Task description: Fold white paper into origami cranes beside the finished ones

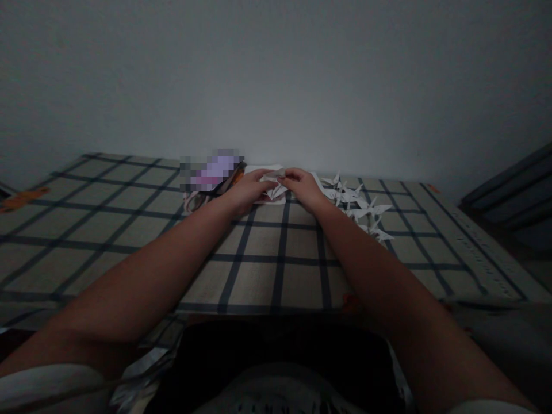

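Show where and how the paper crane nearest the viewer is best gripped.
Probably pinch the crane lightly at its pointed right-hand tip, coming from the right: that thin tip points toward open tablecloth, while other cranes crowd its far side and the right forearm its near left.

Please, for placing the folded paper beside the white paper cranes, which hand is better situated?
Probably the right hand: it holds the folded paper and is nearer to the white paper cranes. The left hand also holds the paper but is farther from them.
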The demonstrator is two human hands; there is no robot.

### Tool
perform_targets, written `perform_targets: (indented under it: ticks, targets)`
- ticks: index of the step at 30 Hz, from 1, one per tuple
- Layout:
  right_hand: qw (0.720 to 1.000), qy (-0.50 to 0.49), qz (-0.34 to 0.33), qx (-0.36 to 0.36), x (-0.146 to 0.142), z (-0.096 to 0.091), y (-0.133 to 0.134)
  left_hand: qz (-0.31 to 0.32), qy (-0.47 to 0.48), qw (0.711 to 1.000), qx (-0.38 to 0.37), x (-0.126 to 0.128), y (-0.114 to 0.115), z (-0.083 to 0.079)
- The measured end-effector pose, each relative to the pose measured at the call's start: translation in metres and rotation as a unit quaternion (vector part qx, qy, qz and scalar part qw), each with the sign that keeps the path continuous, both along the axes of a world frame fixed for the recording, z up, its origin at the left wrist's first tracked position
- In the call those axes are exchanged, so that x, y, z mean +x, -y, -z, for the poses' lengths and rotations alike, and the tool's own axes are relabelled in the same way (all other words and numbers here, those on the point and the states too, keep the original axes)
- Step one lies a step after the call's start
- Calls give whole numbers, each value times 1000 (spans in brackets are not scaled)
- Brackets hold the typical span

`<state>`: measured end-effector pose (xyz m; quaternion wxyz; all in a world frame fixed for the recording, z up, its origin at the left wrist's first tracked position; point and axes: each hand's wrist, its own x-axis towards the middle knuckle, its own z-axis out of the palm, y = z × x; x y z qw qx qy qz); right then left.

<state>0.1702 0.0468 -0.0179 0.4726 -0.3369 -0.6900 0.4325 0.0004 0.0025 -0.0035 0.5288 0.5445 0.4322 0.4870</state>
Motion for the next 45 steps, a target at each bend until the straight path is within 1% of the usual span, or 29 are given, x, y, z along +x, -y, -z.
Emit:
perform_targets:
  ticks: [5, 8, 12, 17, 22, 27, 33, 38, 42, 45]
  targets:
    - [999, -27, -16, -37, -1, 3, -2, 2, 9, 1000, -11, 1, 4, -5]
    - [999, -30, -3, -43, -2, 3, -2, 8, 11, 1000, -8, 0, 2, -4]
    - [998, -25, 8, -49, -4, 1, -1, 0, 8, 1000, -9, -1, 0, -2]
    - [997, -55, 2, -53, -5, 0, -1, 41, 48, 997, -48, 2, 4, -6]
    - [997, -38, 15, -62, -5, -2, 2, 21, 36, 998, -48, 4, 10, -11]
    - [995, -74, -1, -69, -4, 1, 2, 21, 37, 998, -49, 5, 12, -14]
    - [993, -87, -15, -80, -3, 5, -5, 34, 41, 997, -61, 4, 10, -12]
    - [993, -75, -9, -87, -3, 6, -5, 73, 55, 993, -73, 0, 7, -10]
    - [995, -64, 13, -79, -4, 4, -3, 43, 54, 995, -72, 2, 9, -11]
    - [995, -69, 16, -72, -4, 2, -2, 46, 54, 995, -71, 3, 9, -10]
